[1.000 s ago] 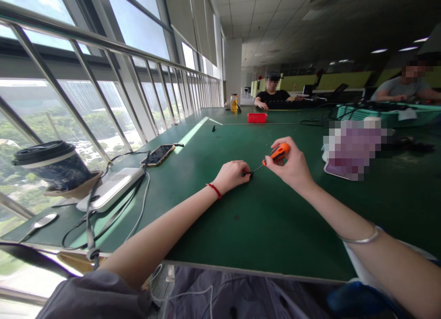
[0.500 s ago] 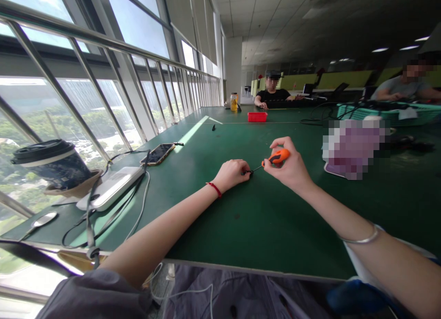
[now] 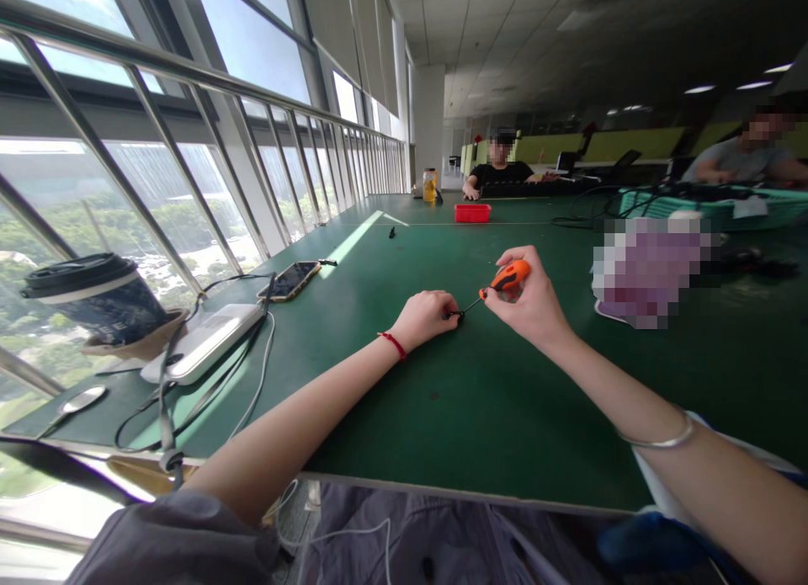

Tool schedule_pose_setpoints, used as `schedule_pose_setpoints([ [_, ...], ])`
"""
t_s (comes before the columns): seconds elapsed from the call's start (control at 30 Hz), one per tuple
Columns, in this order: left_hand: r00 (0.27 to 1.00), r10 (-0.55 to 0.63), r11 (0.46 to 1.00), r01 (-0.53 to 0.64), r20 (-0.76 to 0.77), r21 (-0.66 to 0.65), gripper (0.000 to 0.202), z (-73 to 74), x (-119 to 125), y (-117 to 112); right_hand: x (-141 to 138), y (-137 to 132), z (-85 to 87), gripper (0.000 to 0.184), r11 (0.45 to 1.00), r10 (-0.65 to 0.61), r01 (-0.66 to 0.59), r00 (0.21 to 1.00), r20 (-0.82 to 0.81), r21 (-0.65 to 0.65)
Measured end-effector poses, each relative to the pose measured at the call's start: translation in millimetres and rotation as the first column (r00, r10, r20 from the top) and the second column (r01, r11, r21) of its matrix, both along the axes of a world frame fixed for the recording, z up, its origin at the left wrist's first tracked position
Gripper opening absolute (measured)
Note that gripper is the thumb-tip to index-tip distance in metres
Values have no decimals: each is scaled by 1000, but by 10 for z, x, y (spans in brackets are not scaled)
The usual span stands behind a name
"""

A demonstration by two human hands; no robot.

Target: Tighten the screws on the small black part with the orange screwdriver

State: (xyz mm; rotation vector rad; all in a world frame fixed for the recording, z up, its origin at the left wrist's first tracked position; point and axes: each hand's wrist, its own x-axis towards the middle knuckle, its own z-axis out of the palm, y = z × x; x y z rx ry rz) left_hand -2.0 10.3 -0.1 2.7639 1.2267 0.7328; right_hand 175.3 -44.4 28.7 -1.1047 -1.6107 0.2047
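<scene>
My right hand (image 3: 534,303) grips an orange and black screwdriver (image 3: 510,274) by its handle, with the thin shaft slanting down to the left. The screwdriver's tip meets a small black part (image 3: 455,315) close to the tabletop. Pinched around that part are the fingers of my left hand (image 3: 426,320), which rests on the green table (image 3: 391,425). The part is mostly covered by my fingers, so its exact kind cannot be made out.
To the left are a lidded paper cup (image 3: 94,299), a white power bank (image 3: 205,345) with cables, a phone (image 3: 290,280) and a spoon (image 3: 82,400). Farther off stand a red box (image 3: 472,214), a jar (image 3: 429,185) and a teal basket (image 3: 713,210). Two people sit beyond.
The screwdriver handle has turned slightly and tilted up a little in my right hand, whose fingers have shifted around it. My left hand stays in place on the small black part.
</scene>
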Motion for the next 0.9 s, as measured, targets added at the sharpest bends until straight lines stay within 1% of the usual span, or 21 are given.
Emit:
schedule_pose_setpoints([
  [0.07,1000,-5,1000,5,4,2,12,-3,-1,6,-14,-7,15,39,998,-56,56,998,16,25],
  [0.13,1000,-9,1000,9,5,4,12,-5,-3,8,-33,-15,36,35,994,-112,112,993,39,21],
  [0.17,1000,-11,1000,11,5,4,12,-5,-3,8,-41,-17,43,31,993,-121,121,992,46,11],
  [0.27,1000,-14,1000,14,1,0,12,-3,-4,1,-41,-9,35,25,997,-81,81,996,43,-4],
  [0.37,1000,-11,1000,11,-4,7,12,-1,-4,-4,-17,3,9,36,998,-53,52,998,28,22],
  [0.43,1000,-9,1000,9,-5,11,12,-2,-5,-2,-9,-3,9,42,996,-78,76,996,35,47],
  [0.47,1000,-10,1000,10,-6,11,12,-3,-5,1,-10,-11,15,41,994,-103,101,994,41,51],
  [0.53,1000,-14,1000,14,-5,12,12,-6,-7,6,-19,-26,31,35,991,-128,126,990,58,36],
  [0.63,1000,-18,1000,18,-4,14,12,-8,-8,6,-28,-25,28,23,995,-95,95,993,72,10],
  [0.67,1000,-17,1000,17,-2,16,12,-7,-8,5,-26,-17,18,24,997,-82,81,994,67,13],
  [0.8,1000,-12,1000,12,0,15,12,-1,-8,-3,-5,15,-19,45,995,-85,84,996,34,47],
  [0.83,1000,-13,1000,13,-1,13,12,-1,-8,-3,0,15,-19,46,994,-98,96,995,38,47],
  [0.9,1000,-13,1000,13,-2,9,12,0,-9,-2,3,2,-8,38,993,-116,115,991,63,30],
])
